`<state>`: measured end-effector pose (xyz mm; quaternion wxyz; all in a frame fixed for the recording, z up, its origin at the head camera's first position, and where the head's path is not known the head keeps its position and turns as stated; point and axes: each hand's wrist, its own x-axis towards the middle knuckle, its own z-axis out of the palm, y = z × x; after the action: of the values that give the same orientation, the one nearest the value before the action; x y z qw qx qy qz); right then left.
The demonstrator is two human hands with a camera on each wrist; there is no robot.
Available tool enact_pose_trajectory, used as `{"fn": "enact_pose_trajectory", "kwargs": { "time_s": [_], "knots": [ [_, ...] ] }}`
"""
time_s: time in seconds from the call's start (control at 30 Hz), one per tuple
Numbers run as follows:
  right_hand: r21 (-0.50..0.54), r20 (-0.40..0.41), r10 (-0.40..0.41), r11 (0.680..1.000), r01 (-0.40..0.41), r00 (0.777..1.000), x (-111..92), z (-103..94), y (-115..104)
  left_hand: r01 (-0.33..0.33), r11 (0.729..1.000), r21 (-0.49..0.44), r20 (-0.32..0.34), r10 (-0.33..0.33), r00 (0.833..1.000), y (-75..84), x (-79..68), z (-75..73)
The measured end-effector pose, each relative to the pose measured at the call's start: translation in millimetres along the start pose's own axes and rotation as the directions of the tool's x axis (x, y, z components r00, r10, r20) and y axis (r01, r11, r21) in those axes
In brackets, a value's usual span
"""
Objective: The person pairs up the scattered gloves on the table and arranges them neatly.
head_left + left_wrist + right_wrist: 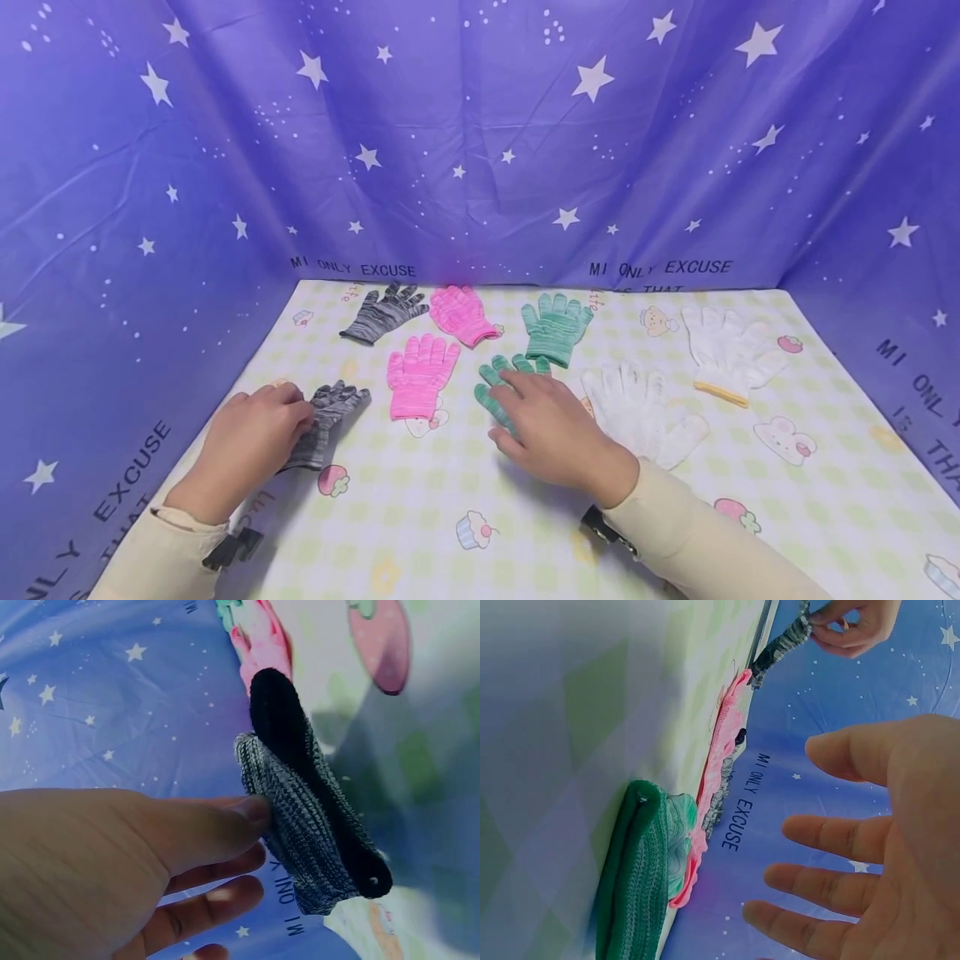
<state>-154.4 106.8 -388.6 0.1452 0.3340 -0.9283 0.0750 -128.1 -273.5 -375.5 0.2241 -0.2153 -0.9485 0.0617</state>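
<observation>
My left hand [258,433] pinches the side of a grey-and-black striped knit glove [322,429] between thumb and fingers. In the left wrist view the ribbed cuff of this glove [292,817] faces the camera and gapes a little. My right hand [551,429] hovers over a green glove [491,392], hiding much of it in the head view. Its fingers are spread and hold nothing, as the right wrist view shows. A second green glove [558,329] lies just beyond, and a white glove [630,412] is partly behind my right wrist.
Farther back lie a second grey glove [382,312] and a pink glove [461,315], with another pink glove [423,375] nearer. A white glove with a yellow cuff edge [727,354] is at the right. Purple star-printed curtains [465,142] border the checked tablecloth [420,517].
</observation>
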Motion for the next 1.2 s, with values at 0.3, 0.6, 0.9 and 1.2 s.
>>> {"fn": "enact_pose_trajectory", "kwargs": {
  "time_s": [0.3,0.6,0.9,1.2],
  "knots": [
    [-0.009,0.007,-0.009,1.000,0.009,1.000,1,5.7,-1,-0.001,1.000,-0.021,0.073,0.002,0.997,3.1,-9.2,10.5],
    [0.039,-0.018,-0.054,0.998,0.055,0.998,0,13.1,-2,0.002,0.999,-0.046,0.087,0.002,0.996,4.5,-16.0,21.2],
    [0.061,0.000,-0.058,0.996,0.057,0.998,5,15.8,-3,0.011,0.998,-0.056,0.139,-0.003,0.990,6.4,-15.2,20.4],
    [0.023,-0.027,-0.102,0.994,0.103,0.994,23,18.1,1,-0.020,0.997,-0.076,0.045,0.024,0.999,2.6,12.9,9.8]
  ]
}}
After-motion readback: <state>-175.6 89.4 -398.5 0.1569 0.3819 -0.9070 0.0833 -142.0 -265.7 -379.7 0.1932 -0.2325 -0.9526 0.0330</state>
